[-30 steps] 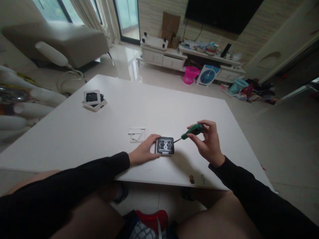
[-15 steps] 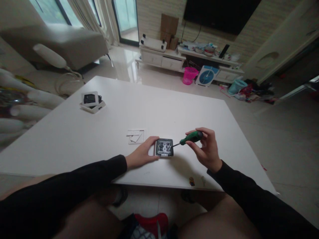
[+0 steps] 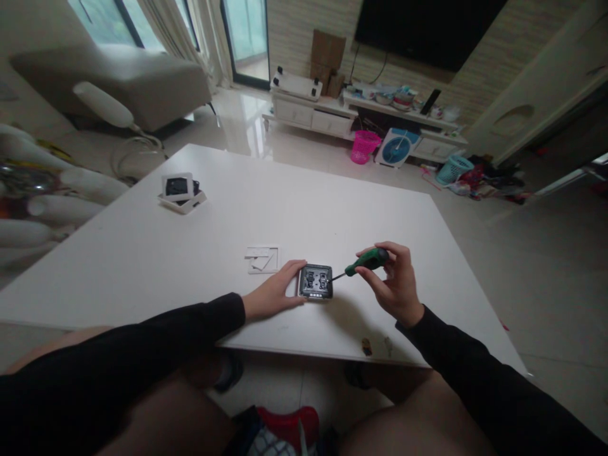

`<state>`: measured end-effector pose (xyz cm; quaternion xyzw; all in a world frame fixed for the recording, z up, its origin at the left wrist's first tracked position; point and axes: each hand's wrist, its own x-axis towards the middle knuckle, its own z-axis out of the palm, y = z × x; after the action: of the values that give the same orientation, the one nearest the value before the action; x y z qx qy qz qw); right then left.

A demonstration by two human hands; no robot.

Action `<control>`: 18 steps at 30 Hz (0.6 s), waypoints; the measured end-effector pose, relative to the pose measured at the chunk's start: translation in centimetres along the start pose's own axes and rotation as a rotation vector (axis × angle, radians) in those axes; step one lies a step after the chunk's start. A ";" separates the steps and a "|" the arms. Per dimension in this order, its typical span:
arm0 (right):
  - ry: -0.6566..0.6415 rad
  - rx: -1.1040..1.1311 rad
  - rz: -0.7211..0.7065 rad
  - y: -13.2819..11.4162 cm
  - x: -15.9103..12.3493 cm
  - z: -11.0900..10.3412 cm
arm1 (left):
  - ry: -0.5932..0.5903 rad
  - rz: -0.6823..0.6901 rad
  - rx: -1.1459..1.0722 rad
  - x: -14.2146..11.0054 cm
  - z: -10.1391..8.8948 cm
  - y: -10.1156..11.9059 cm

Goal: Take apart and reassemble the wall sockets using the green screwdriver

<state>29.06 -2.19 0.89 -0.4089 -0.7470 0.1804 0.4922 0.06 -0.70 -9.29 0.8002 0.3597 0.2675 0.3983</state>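
A square wall switch (image 3: pixel 316 282) with a dark inner face lies on the white table (image 3: pixel 304 209). My left hand (image 3: pixel 275 294) grips its left side, thumb at the near edge and fingers at the far edge. Between the thumb and fingers of my right hand (image 3: pixel 396 282) is a green-handled screwdriver (image 3: pixel 368 260), tilted with its shaft pointing down and left. Its tip meets the right part of the switch face; whether it sits in a screw is too small to tell. Beyond my left hand lies a white frame (image 3: pixel 263 260) with loose white strips on it.
Stacked switch parts (image 3: pixel 182 192) lie at the table's far left corner. Two small items, one a yellow-and-dark piece (image 3: pixel 366 346), are near the front edge. White padded rolls (image 3: pixel 66 209) stand left of the table. Past it are a pink basket (image 3: pixel 365 147) and a low cabinet (image 3: pixel 308 120).
The whole view has shifted slightly, so things appear a little further right. Both hands keep their holds, and the screwdriver tip stays at the same part of the switch.
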 end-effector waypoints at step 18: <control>-0.029 -0.022 0.004 -0.2 0.5 0.5 | 0.010 0.026 0.003 0.1 0.0 0.0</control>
<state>28.47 -1.82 1.10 -0.4132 -0.7551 0.1792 0.4764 0.13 -0.64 -9.33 0.8041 0.3514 0.2763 0.3919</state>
